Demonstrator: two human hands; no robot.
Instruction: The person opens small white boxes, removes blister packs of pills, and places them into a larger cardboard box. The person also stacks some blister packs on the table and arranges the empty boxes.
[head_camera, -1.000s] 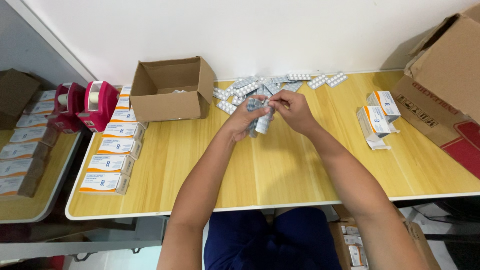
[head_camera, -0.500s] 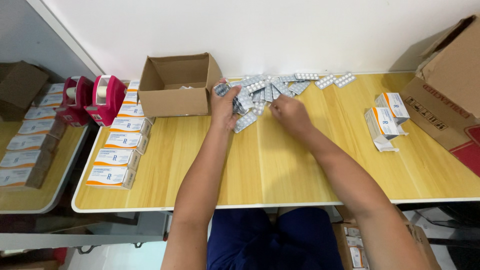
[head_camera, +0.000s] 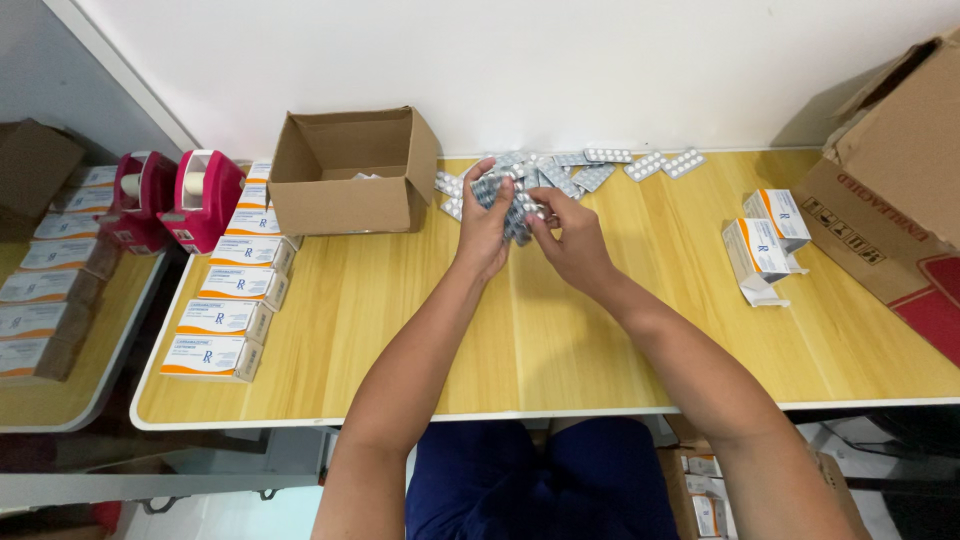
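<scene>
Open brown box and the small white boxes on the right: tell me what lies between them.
In the head view, the blister strips lie scattered between the open box and the white boxes; both hands hold a stack of strips there.

Silver blister packs (head_camera: 560, 175), brown open carton (head_camera: 352, 172), pink tape dispensers (head_camera: 205, 198), white-and-orange boxes (head_camera: 232, 285), yellow wood-grain table (head_camera: 400, 330)

We see a pale wooden counter (head_camera: 560, 340) with a white edge, set against a white wall. On it, at our left, white-and-orange cartons (head_camera: 232, 290) lie in a row running away from us; two pink tape dispensers (head_camera: 175, 200) seem to stand at its far left corner. An open brown box (head_camera: 350, 172) sits beside loose silver blister packs (head_camera: 600, 170). At our right stand opened cartons (head_camera: 765, 240) and a large cardboard box (head_camera: 890, 210).
</scene>
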